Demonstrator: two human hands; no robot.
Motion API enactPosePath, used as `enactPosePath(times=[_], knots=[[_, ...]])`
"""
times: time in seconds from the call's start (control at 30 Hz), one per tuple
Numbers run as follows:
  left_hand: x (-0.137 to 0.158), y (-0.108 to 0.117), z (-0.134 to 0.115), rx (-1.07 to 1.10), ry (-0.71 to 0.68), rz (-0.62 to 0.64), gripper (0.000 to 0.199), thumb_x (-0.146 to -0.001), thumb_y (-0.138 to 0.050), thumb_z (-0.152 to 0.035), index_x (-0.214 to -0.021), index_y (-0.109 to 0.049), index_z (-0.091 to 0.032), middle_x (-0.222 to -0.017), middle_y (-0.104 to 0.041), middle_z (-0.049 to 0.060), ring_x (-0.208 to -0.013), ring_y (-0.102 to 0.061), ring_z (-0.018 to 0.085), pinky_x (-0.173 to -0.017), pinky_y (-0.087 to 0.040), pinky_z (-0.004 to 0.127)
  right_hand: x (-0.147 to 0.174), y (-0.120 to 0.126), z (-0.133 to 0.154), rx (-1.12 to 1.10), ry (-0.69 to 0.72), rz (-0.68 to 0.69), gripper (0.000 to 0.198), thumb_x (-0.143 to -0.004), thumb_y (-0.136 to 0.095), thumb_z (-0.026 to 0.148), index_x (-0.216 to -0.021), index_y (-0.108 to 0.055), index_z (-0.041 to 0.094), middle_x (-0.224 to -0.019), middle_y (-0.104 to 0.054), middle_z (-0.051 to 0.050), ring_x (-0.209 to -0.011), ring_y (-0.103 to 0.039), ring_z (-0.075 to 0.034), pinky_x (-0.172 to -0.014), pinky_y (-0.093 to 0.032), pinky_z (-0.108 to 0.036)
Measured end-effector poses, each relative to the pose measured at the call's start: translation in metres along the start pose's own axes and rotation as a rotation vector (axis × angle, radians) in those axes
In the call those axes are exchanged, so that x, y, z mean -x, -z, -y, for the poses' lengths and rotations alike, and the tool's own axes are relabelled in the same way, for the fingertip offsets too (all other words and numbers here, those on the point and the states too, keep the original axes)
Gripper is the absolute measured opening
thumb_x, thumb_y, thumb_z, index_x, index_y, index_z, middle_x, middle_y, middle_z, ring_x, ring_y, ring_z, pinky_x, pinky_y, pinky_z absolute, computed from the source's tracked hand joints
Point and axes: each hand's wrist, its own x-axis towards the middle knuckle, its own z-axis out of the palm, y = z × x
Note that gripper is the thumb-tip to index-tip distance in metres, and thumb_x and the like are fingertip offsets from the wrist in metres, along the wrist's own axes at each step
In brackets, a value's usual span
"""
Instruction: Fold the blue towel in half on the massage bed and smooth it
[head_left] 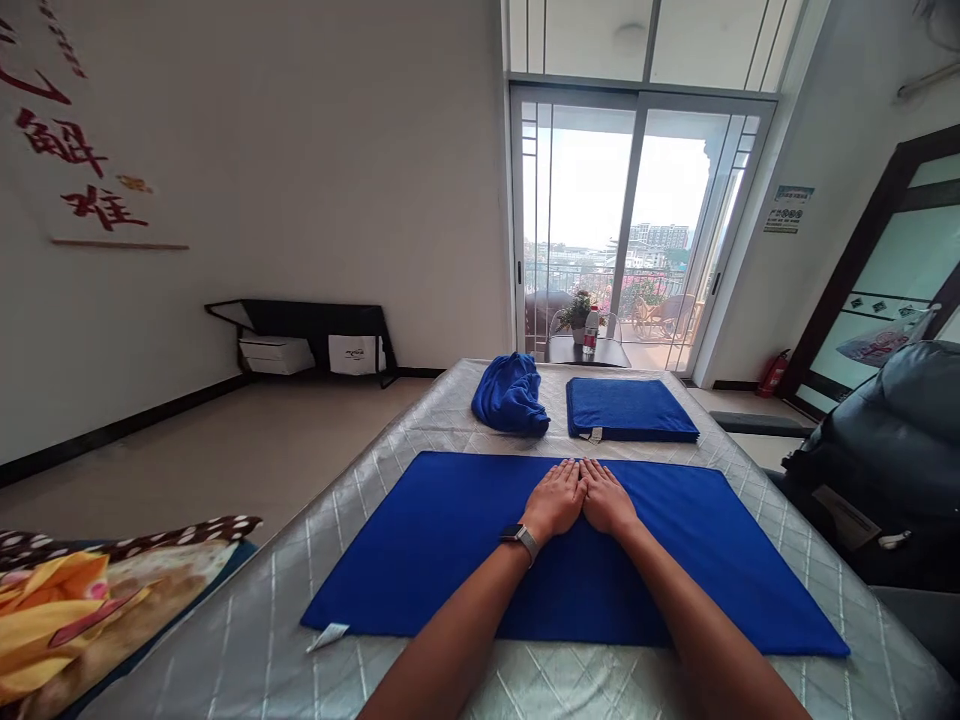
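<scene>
A blue towel (420,550) lies spread flat on the silver quilted mattress cover (270,620), a white label showing at its near left corner. My left hand (556,497), with a watch on the wrist, rests palm down on the towel near its far edge. Beside it lies my right hand (606,497), also flat, the two thumbs touching or nearly so. Both hands have their fingers stretched out and hold nothing. Beyond the towel are a crumpled blue cloth (511,396) and, to its right, a neat stack of folded blue towels (630,408).
A small table (611,352) with a water bottle (591,330) and a potted plant (575,312) stands past the far edge. On the right is a dark chair-like bulk (892,450). Patterned bedding (142,590) lies at lower left. A black rack (315,320) is by the wall.
</scene>
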Motion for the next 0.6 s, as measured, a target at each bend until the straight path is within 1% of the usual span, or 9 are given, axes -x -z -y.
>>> enactPosePath(times=[0.07, 0.13, 0.2, 0.27, 0.33, 0.47, 0.53, 0.6], knots=[[-0.002, -0.001, 0.001, -0.003, -0.004, 0.012, 0.062, -0.106, -0.016, -0.042, -0.152, -0.037, -0.008, -0.158, -0.040, 0.019, -0.149, -0.032, 0.025, -0.121, -0.028, 0.044, -0.001, 0.001, 0.003, -0.010, -0.009, -0.003, 0.061, -0.099, -0.021, 0.029, -0.157, -0.027, 0.008, -0.164, -0.023, -0.011, -0.153, -0.017, -0.021, -0.124, -0.014, -0.038], [-0.001, -0.001, 0.007, -0.016, -0.013, 0.005, 0.061, -0.106, -0.017, -0.044, -0.152, -0.038, -0.010, -0.157, -0.042, 0.018, -0.148, -0.033, 0.025, -0.120, -0.030, 0.044, -0.002, 0.001, 0.005, -0.021, -0.027, -0.001, 0.061, -0.101, -0.019, 0.032, -0.157, -0.028, 0.010, -0.164, -0.025, -0.010, -0.152, -0.017, -0.020, -0.124, -0.015, -0.038], [0.004, 0.004, 0.022, -0.051, -0.001, 0.001, 0.060, -0.105, -0.020, -0.046, -0.152, -0.039, -0.013, -0.156, -0.043, 0.017, -0.147, -0.035, 0.025, -0.119, -0.031, 0.046, -0.001, 0.003, 0.000, -0.028, -0.055, 0.003, 0.061, -0.102, -0.018, 0.038, -0.157, -0.028, 0.012, -0.164, -0.025, -0.009, -0.152, -0.017, -0.019, -0.124, -0.015, -0.038], [0.016, 0.016, 0.049, -0.100, 0.043, 0.014, 0.058, -0.105, -0.022, -0.044, -0.152, -0.040, -0.016, -0.156, -0.043, 0.016, -0.147, -0.035, 0.026, -0.119, -0.031, 0.047, 0.006, 0.006, -0.019, -0.014, -0.099, 0.004, 0.063, -0.102, -0.017, 0.043, -0.157, -0.027, 0.014, -0.164, -0.025, -0.009, -0.152, -0.017, -0.018, -0.124, -0.015, -0.039], [0.035, 0.034, 0.086, -0.143, 0.108, 0.040, 0.056, -0.105, -0.023, -0.041, -0.152, -0.041, -0.015, -0.156, -0.042, 0.016, -0.147, -0.034, 0.026, -0.119, -0.031, 0.047, 0.020, 0.009, -0.056, 0.024, -0.170, -0.003, 0.064, -0.102, -0.016, 0.044, -0.158, -0.026, 0.013, -0.164, -0.025, -0.009, -0.152, -0.018, -0.018, -0.124, -0.014, -0.038], [0.079, 0.071, 0.173, -0.221, 0.284, 0.114, 0.057, -0.103, -0.026, -0.037, -0.151, -0.040, -0.011, -0.158, -0.038, 0.015, -0.148, -0.031, 0.025, -0.120, -0.028, 0.044, 0.063, 0.014, -0.159, 0.111, -0.356, -0.033, 0.065, -0.101, -0.017, 0.041, -0.157, -0.028, 0.011, -0.164, -0.027, -0.010, -0.152, -0.019, -0.019, -0.124, -0.016, -0.039], [0.097, 0.080, 0.208, -0.245, 0.367, 0.135, 0.059, -0.102, -0.023, -0.036, -0.151, -0.039, -0.007, -0.159, -0.036, 0.017, -0.149, -0.030, 0.026, -0.121, -0.027, 0.046, 0.081, 0.014, -0.203, 0.136, -0.425, -0.041, 0.065, -0.100, -0.018, 0.039, -0.156, -0.029, 0.008, -0.164, -0.026, -0.012, -0.152, -0.019, -0.020, -0.124, -0.017, -0.039], [0.107, 0.082, 0.230, -0.264, 0.405, 0.125, 0.061, -0.102, -0.023, -0.036, -0.151, -0.038, -0.005, -0.159, -0.034, 0.019, -0.149, -0.029, 0.028, -0.120, -0.027, 0.048, 0.092, 0.012, -0.230, 0.148, -0.435, -0.055, 0.066, -0.099, -0.017, 0.039, -0.155, -0.029, 0.005, -0.164, -0.027, -0.013, -0.152, -0.020, -0.020, -0.124, -0.018, -0.037]])
